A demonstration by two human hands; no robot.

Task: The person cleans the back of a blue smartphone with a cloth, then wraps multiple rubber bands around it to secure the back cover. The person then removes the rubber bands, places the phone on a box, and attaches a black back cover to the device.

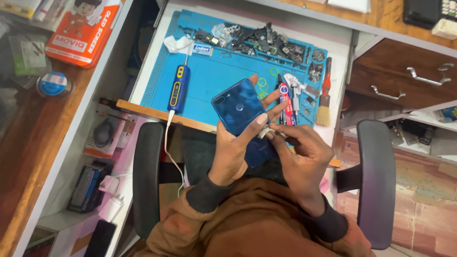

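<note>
A glossy blue smartphone (242, 119) with its back up is held over my lap, in front of the work mat. My left hand (235, 147) grips it from below, thumb across the back cover. My right hand (300, 152) is pinched at the phone's right edge, fingertips closed on something small and pale that I cannot make out. A blue silicone work mat (214, 81) lies on the white desk just beyond the phone.
On the mat: a blue and yellow electric screwdriver (178, 88) with a white cable, a pile of dark phone parts (259, 40), glue tubes (286, 102), a brush (324, 100). Black chair armrests (147, 176) flank me. Wooden drawers (404, 76) stand right, cluttered shelves left.
</note>
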